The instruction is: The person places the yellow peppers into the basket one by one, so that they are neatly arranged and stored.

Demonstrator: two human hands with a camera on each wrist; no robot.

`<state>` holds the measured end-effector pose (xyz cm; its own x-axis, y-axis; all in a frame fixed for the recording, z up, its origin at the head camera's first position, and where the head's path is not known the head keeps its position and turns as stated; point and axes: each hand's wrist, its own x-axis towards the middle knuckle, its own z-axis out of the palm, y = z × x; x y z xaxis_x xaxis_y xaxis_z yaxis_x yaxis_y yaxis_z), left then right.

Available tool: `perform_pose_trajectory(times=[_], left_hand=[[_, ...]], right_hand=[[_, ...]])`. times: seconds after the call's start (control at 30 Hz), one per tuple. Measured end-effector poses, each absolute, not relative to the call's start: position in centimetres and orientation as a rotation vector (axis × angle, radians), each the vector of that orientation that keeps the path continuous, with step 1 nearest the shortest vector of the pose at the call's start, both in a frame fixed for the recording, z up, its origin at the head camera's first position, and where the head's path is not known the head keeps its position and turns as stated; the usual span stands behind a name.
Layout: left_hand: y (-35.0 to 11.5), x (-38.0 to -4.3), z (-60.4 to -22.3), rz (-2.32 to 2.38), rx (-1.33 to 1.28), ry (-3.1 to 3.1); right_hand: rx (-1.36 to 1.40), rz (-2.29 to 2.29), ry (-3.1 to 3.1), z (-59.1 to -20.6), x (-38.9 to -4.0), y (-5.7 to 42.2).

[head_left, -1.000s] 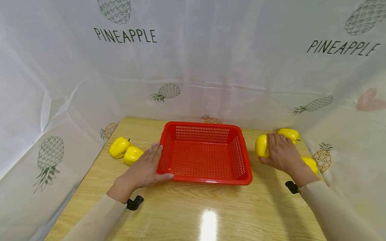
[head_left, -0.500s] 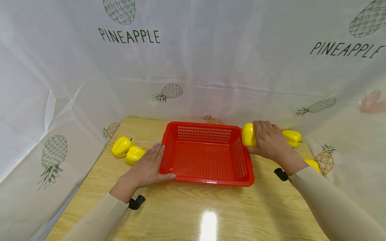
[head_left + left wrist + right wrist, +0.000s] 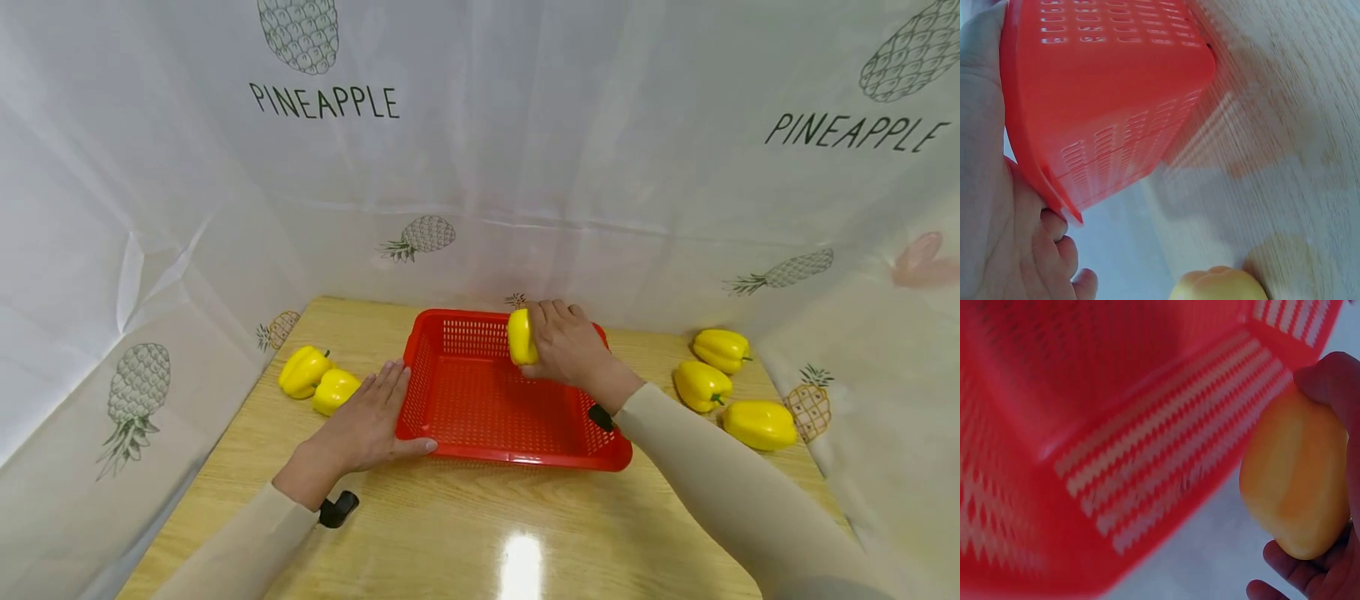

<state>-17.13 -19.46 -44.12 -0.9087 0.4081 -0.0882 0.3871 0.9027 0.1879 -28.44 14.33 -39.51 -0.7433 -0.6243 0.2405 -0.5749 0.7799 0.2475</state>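
Observation:
A red perforated plastic basket [image 3: 480,400] stands on the wooden table. My right hand [image 3: 566,346] grips a yellow bell pepper [image 3: 521,337] above the back right part of the basket. In the right wrist view, thumb and fingers curl round that pepper [image 3: 1294,475], over the slotted basket wall [image 3: 1166,450]. On the basket's left rim rests my left hand [image 3: 367,421], fingers straight and thumb along the front left corner. The left wrist view has the hand [image 3: 1016,219] against the rim, outside the basket wall [image 3: 1110,87].
Two yellow bell peppers [image 3: 303,372] lie left of the basket, partly beside the left hand. Three more bell peppers [image 3: 701,385] lie at the table's right. A white curtain [image 3: 480,150] printed with pineapples hangs behind and at the sides of the wooden table [image 3: 420,533].
My right hand has carried the yellow bell pepper leftward from the table's right side to above the basket. The left hand has stayed on the rim.

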Motion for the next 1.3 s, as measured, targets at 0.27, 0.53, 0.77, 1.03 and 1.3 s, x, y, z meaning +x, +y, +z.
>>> perform_pose_trajectory(times=[0.27,0.53,0.77,1.03,1.3], left_hand=[[-19.4,-17.1,-44.1,0.239,0.607,2.935],[-19.3,-17.1,-44.1,0.243,0.610,2.941],[-19.3,-17.1,-44.0,0.256,0.615,2.943],[-19.3,-17.2,-44.0,0.242,0.615,2.944],[-19.3,-17.1,-44.2,0.250,0.621,2.947]], right_hand=[[0.983,-0.253,-2.719,-42.7,-29.2,9.2],[1.009,-0.230,-2.768,-44.9,-29.6,6.5],[0.993,-0.244,-2.812,-46.3,-30.0,5.9],[0.980,-0.206,-2.810,-47.5,-30.4,5.4],[1.004,-0.235,-2.795,-48.3,-30.5,4.9]])
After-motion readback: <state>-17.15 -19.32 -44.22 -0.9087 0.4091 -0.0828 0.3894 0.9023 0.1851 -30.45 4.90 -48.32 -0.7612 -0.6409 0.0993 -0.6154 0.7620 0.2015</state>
